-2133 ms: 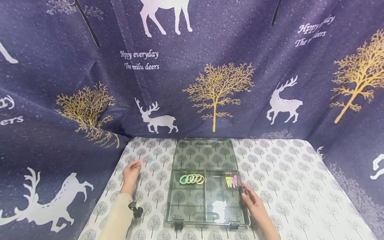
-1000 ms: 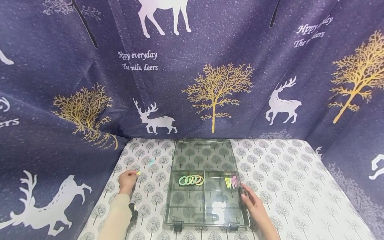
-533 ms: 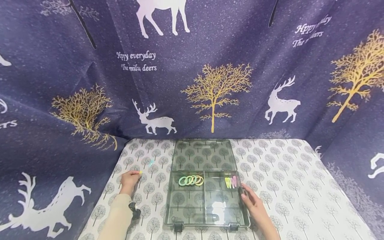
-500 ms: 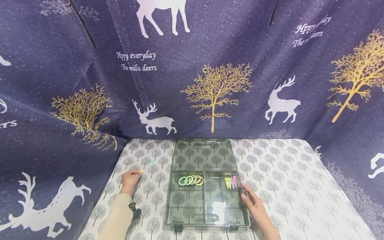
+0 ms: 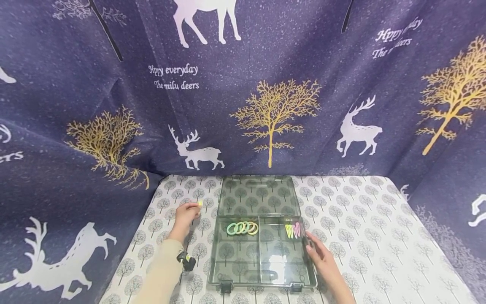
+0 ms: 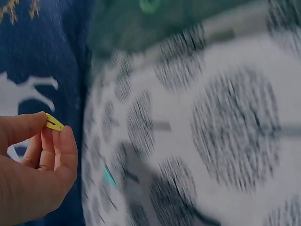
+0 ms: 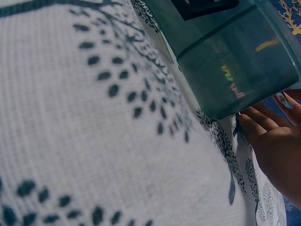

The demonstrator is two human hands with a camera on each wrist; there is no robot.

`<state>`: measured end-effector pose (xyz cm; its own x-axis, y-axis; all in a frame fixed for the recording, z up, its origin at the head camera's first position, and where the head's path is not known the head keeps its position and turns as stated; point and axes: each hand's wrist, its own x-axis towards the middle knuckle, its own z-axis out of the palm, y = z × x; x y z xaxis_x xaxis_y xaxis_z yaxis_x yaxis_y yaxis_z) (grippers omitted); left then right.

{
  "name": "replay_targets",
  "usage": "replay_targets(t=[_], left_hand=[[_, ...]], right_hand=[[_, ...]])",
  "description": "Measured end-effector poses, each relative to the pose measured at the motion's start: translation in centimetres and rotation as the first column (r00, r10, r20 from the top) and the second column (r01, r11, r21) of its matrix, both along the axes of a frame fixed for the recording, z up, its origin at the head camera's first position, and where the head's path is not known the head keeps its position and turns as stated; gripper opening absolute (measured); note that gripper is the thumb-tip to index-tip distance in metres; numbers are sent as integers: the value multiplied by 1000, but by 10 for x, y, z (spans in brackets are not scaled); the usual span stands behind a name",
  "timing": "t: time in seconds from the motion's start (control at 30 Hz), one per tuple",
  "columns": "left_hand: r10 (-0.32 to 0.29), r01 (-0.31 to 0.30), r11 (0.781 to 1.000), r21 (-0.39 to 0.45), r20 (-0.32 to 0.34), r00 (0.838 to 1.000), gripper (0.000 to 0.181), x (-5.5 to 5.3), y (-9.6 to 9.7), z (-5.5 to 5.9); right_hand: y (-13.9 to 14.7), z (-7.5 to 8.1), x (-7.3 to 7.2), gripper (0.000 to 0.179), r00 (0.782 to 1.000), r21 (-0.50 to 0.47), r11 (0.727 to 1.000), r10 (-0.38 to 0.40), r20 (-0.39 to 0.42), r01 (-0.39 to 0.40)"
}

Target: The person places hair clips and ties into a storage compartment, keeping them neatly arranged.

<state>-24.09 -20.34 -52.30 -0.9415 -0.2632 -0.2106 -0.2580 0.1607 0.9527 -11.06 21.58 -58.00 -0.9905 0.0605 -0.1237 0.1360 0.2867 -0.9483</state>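
Note:
My left hand (image 5: 186, 217) pinches a yellow snap hair clip (image 6: 54, 123) between thumb and fingertips, above the cloth left of the storage box. A teal hair clip (image 6: 109, 176) lies on the cloth in the left wrist view; the left hand covers its spot in the head view. The clear grey divided box (image 5: 237, 276) lies with its lid laid back. Several pastel rings (image 5: 242, 228) line the back of its left compartment. Yellow clips (image 5: 289, 231) and pink clips (image 5: 297, 229) sit at the back right. My right hand (image 5: 322, 259) rests extended fingers against the box's right side.
The lid (image 5: 260, 196) lies flat on the tree-print tablecloth (image 5: 364, 236) behind the box. Two latches (image 5: 226, 288) stick out along the box's front edge. A dark blue deer-print curtain (image 5: 247, 118) rises behind the table and along both sides.
My left hand takes up the yellow hair clip from the cloth, then carries it rightward and farther back, over the teal clip's spot. My right hand stays at the box's side.

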Motion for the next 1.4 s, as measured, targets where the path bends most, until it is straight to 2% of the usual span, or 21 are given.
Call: replay_targets(t=[0.1,0.37,0.6,0.83,1.13,1.23,1.37,1.4], left_hand=[[-31,32,998,61,-14,999,26,-2,16,6],[-56,65,984,164,-59,997,20,-12,56,14],[-99,115,958,262,-73,992,20,-14,92,20],[-137,161,908,387,-89,987,23,-9,129,22],[-200,208,872,443,-64,978,25,2,167,23],[-234,234,864,445,-56,971,24,13,179,31],[-267,259,858,443,-45,963,21,21,198,29],[-272,262,857,444,-43,961,21,22,204,25]], right_hand=[[0,0,0,53,1000,4,1000,4,-7,-4],[1,-2,0,53,1000,0,1000,-3,-9,3],[0,0,-1,56,1000,8,1000,-14,26,13],[0,0,-1,56,999,14,1000,-11,34,11],[-1,0,-1,55,1000,14,1000,-12,29,12],[-1,-1,-1,55,1000,9,1000,-11,20,11],[0,-1,-1,54,1000,6,1000,-1,-1,1],[0,-1,-1,53,1000,10,1000,-1,-2,1]])
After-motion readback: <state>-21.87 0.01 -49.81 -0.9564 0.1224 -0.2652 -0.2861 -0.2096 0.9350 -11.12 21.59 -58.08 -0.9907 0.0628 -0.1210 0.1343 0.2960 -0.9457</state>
